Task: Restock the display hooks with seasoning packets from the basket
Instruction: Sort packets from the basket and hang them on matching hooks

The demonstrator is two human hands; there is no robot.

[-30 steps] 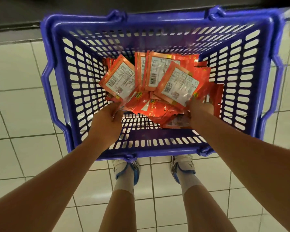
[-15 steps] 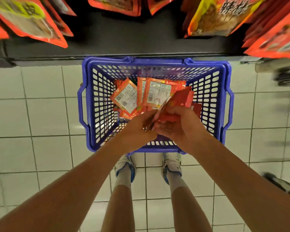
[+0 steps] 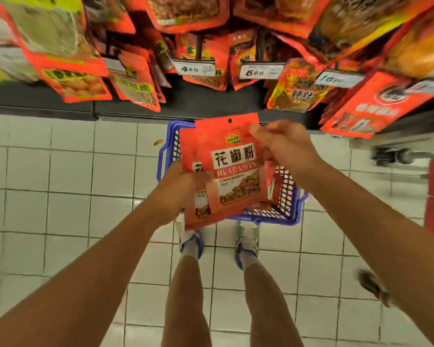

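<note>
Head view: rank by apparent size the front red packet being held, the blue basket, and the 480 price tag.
1. front red packet, though it is nearer the camera, so this is unsure
2. blue basket, largely hidden behind the packets
3. 480 price tag, clearly smallest

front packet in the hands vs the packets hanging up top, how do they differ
The front packet is gripped from below by the left hand, with the right hand at its top corner; the hanging packets dangle from hooks. Its hang hole is empty and its print reads sharply; theirs is blurred. Both are mainly red-orange.
</note>
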